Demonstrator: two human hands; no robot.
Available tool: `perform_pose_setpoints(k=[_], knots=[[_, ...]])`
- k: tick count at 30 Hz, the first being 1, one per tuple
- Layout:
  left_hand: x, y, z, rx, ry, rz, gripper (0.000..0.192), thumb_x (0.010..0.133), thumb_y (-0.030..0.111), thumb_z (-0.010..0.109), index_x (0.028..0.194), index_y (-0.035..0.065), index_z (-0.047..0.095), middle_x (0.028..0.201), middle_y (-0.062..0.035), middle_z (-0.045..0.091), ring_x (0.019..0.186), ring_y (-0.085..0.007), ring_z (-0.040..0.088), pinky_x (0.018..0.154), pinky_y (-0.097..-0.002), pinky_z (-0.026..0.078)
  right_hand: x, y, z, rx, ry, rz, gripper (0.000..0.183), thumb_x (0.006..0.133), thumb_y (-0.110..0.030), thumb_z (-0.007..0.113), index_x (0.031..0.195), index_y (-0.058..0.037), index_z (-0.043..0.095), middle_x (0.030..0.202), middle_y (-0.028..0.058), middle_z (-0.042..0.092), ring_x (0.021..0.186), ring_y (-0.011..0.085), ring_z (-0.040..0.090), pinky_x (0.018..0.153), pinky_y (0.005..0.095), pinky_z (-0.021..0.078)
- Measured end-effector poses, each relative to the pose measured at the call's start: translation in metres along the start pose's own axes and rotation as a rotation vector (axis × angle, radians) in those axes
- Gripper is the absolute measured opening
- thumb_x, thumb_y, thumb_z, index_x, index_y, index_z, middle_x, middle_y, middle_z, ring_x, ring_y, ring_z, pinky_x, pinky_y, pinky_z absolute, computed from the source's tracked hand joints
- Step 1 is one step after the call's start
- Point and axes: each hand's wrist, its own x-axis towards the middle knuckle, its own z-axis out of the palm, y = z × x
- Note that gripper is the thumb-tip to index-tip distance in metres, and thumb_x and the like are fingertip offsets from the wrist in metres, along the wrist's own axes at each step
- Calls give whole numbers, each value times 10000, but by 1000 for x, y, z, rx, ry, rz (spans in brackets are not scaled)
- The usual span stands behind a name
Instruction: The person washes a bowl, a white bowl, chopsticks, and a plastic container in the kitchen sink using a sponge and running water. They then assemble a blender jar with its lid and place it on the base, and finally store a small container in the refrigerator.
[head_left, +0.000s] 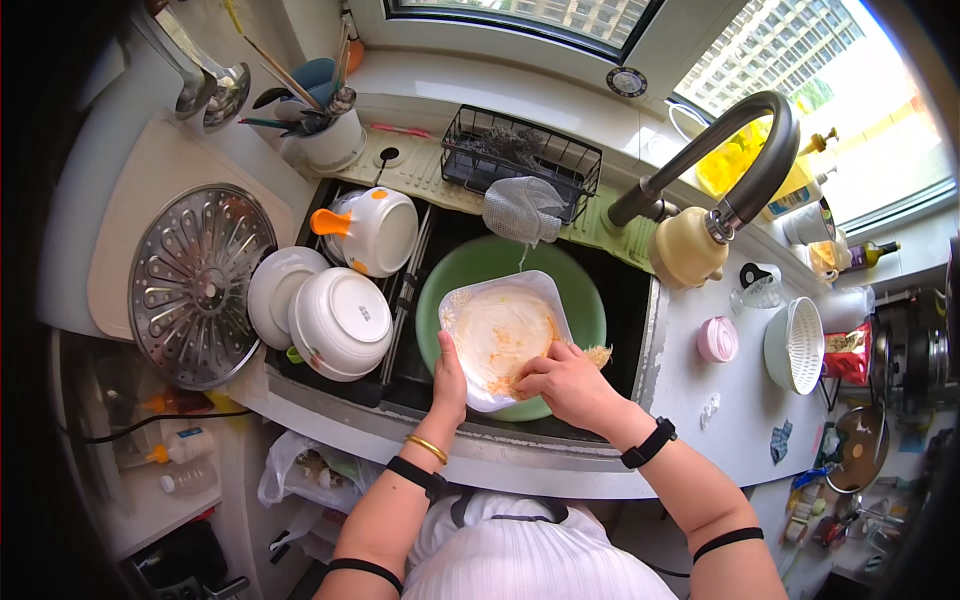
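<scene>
A square white dish (501, 330) with a floral rim and orange residue inside is tilted over a green basin (585, 292) in the sink. My left hand (450, 379) grips the dish's near left edge, thumb at the rim. My right hand (564, 381) presses a yellowish scrubber, perhaps a loofah (598, 355), against the inside near the lower right; most of it hides under my fingers. A grey mesh cloth (523, 210) hangs from the black wire rack (577, 161) behind the basin.
Upturned white bowls (341, 322) and an orange-handled pot (382, 231) stand at the left, beside a perforated steel steamer plate (206, 286). The dark faucet (780, 142) arches at the right behind the sink. A pink container (718, 339) and a colander (795, 345) stand on the right counter.
</scene>
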Motion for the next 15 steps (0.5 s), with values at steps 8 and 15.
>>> perform_pose_setpoints(k=[8, 15], knots=[[1, 3, 0, 13, 27, 13, 819, 919, 656, 286, 1298, -56, 427, 1266, -147, 531, 1143, -222, 522, 969, -315, 401, -7, -15, 5, 87, 169, 15, 354, 708, 19, 617, 1003, -161, 694, 1070, -31, 633, 875, 239, 512, 831, 361, 421], [10, -5, -7, 28, 18, 7, 821, 918, 653, 301, 1290, -66, 435, 1272, -148, 531, 1155, -216, 519, 972, -308, 403, -9, -24, 12, 257, 231, -10, 357, 697, 33, 597, 979, -157, 705, 1047, -42, 642, 873, 230, 496, 835, 354, 405]])
